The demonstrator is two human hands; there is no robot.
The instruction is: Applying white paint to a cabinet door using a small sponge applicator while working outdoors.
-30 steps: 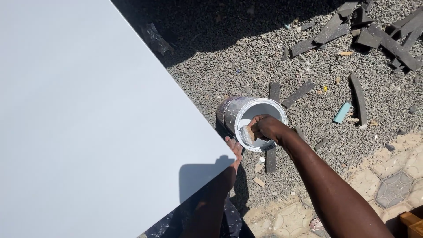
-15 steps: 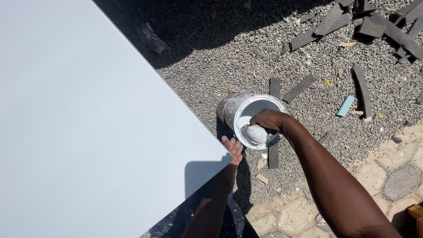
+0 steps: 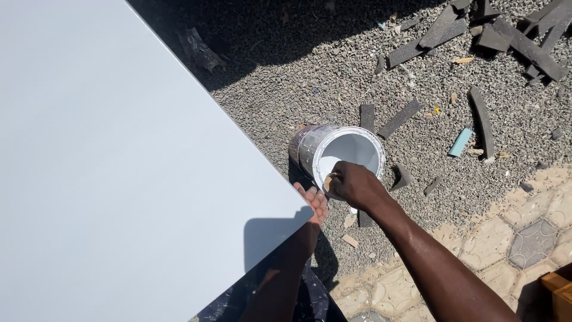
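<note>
A large white painted board [image 3: 119, 173] fills the left of the view. On the gravel beside it stands a metal paint can [image 3: 348, 149] with white paint inside. My right hand [image 3: 354, 185] reaches over the can's near rim, closed on a small pale sponge or brush [image 3: 329, 180] whose end shows at my fingers. My left hand [image 3: 314, 203] rests with fingers spread against the board's corner edge, holding nothing; most of that arm is under the board.
Dark offcut strips [image 3: 411, 116] and scraps lie scattered on the gravel [image 3: 310, 71] at the top right, with a light blue piece [image 3: 460, 142]. Patterned paving stones [image 3: 524, 238] run along the lower right. A wooden corner [image 3: 557, 292] shows at the right edge.
My right hand dipped deeper into the can half a second ago and has now drawn back to the near rim. The left hand has stayed at the board's corner.
</note>
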